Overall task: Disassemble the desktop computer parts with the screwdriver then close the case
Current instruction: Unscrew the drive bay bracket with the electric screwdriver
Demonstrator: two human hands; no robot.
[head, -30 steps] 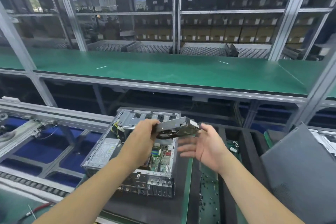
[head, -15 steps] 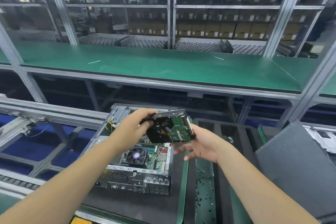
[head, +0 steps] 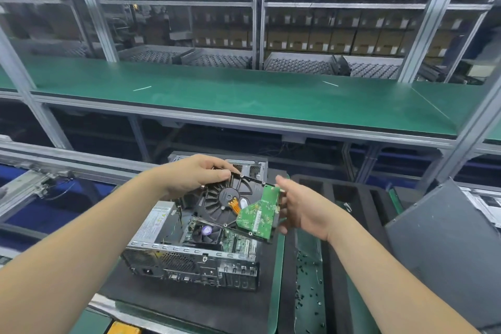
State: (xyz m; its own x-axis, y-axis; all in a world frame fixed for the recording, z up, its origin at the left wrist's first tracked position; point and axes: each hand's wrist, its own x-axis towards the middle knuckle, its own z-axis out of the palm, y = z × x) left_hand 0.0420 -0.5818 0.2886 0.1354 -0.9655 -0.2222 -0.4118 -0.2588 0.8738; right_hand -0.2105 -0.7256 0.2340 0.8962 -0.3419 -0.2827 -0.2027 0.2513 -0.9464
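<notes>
Factory shelving and a green shelf [head: 244, 100] behind; open computer case [head: 189, 252] sits on a black mat [head: 189, 306]. Both hands, left hand [head: 198, 175] and right hand [head: 303, 209], grip a hard drive [head: 238, 206] by its ends, held above the case, green circuit board facing up.

The hard drive [head: 238, 205] is covering a good chunk of the open case [head: 189, 255], so most of the motherboard is staying hidden. The right hand [head: 301, 210] is hiding its own fingertips behind the drive. Shelf boxes [head: 325, 40] are looking blurry, labels unreadable.
</notes>
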